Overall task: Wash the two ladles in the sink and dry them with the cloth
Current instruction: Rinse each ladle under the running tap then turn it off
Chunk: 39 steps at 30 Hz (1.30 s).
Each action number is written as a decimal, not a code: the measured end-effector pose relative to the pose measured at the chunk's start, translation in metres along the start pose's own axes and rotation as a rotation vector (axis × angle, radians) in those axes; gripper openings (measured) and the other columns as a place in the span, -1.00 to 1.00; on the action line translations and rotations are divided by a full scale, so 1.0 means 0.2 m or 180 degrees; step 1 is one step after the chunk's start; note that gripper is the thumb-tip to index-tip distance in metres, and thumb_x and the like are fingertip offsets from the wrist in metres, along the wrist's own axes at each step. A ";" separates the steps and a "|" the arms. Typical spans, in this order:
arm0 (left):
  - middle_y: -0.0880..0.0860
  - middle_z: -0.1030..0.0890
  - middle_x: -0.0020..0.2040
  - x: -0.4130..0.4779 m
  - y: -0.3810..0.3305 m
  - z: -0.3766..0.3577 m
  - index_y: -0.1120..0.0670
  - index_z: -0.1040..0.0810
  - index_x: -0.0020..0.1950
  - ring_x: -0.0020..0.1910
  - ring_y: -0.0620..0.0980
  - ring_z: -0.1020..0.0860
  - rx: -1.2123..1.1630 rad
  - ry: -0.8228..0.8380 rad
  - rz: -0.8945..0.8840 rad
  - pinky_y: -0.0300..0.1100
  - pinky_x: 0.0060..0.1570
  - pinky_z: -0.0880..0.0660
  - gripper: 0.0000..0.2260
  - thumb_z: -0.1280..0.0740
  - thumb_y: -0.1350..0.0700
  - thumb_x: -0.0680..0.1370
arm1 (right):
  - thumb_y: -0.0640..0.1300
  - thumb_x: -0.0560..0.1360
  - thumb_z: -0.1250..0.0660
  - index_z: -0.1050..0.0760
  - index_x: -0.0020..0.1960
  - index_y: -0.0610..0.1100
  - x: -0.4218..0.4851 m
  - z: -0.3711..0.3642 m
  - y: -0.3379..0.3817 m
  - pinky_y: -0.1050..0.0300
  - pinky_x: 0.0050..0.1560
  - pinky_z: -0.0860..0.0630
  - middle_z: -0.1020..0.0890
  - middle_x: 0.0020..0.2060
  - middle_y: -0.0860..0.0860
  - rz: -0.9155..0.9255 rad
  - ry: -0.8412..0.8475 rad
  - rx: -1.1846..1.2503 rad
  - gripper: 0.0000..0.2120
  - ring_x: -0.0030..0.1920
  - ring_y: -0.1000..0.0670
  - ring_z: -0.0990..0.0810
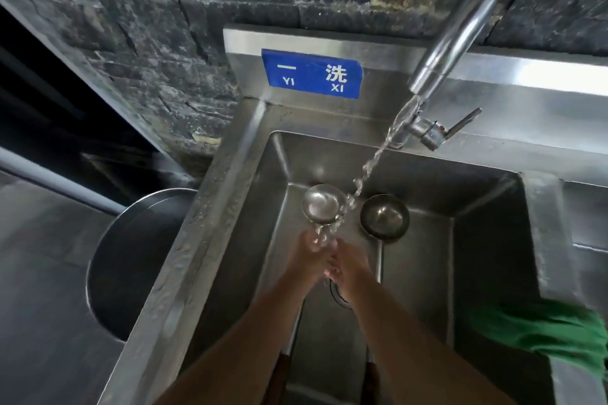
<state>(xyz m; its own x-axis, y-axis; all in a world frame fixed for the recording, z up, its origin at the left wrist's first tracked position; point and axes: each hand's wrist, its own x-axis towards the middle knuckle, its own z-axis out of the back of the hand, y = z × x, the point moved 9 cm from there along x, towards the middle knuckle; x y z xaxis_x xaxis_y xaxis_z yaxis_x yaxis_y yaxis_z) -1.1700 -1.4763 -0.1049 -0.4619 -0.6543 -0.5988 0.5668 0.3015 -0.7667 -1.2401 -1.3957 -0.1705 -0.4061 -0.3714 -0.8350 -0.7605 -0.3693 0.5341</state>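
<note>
Left hand (311, 251) and right hand (348, 265) meet under the water (368, 171), near the left ladle (321, 205) and right ladle (385, 217). I cannot tell what the fingers hold.

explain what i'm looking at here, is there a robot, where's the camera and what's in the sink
No machine here: a person wears a camera on the head, so the one picture looks down along their bare arms into a steel sink. The tap is running, and the left hand and right hand meet under the water. The splash hides whether they hold anything. In the sink lie the left ladle and right ladle, bowls up, handles pointing toward the person. A green cloth lies on the sink's right rim. A blue sign is on the back wall, and a round metal pan sits left of the sink.
</note>
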 end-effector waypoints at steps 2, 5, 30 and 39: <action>0.09 -0.60 -0.17 -0.01 0.15 0.04 0.12 -0.45 -0.03 -0.33 -0.05 -0.58 0.0042 -0.0076 0.0171 -0.22 -0.45 -0.53 -0.84 -0.40 0.09 0.54 | -0.23 0.58 -0.23 -0.51 -0.21 -0.17 0.02 -0.03 -0.08 0.05 -0.26 -0.48 -0.57 -0.27 -0.15 -0.0029 0.0072 -0.0248 -0.80 -0.33 -0.05 -0.51; 0.06 -0.65 -0.21 0.01 0.34 0.09 0.04 -0.52 -0.13 -0.26 0.03 -0.64 0.0205 -0.0239 0.0345 -0.02 -0.22 -0.63 -0.81 -0.45 -0.03 0.44 | -0.20 0.60 -0.21 -0.46 -0.17 -0.10 0.06 -0.06 -0.19 0.03 -0.16 -0.53 -0.56 -0.24 -0.04 -0.0058 0.0165 -0.0552 -0.82 -0.26 -0.02 -0.55; 0.26 -0.66 -0.07 -0.04 0.45 0.21 0.15 -0.56 0.12 -0.24 0.22 -0.64 0.1657 0.0462 0.0370 -0.04 -0.30 -0.56 -0.57 -0.17 -0.18 0.59 | -0.24 0.63 -0.11 -0.32 -0.26 -0.19 0.04 -0.31 -0.30 0.00 -0.26 -0.40 -0.37 -0.45 -0.10 -0.0722 0.0308 0.1370 -0.73 -0.38 -0.06 -0.35; 0.14 -0.65 -0.12 -0.15 -0.07 0.18 0.14 -0.57 0.03 -0.18 0.10 -0.64 0.2879 0.0611 -0.0609 -0.11 -0.25 -0.51 -0.58 -0.32 -0.21 0.51 | -0.26 0.61 -0.21 -0.50 -0.06 -0.28 -0.27 -0.04 0.10 -0.01 -0.07 -0.57 -0.66 -0.20 -0.20 0.0023 0.0424 0.1115 -0.86 -0.16 -0.14 -0.65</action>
<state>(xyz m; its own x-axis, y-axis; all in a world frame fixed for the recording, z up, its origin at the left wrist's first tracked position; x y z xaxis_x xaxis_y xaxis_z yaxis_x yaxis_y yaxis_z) -1.1401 -1.4867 -0.0677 -0.6607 -0.4872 -0.5711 0.7467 -0.5046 -0.4334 -1.2301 -1.3902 -0.1133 -0.3601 -0.4890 -0.7945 -0.8945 -0.0611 0.4430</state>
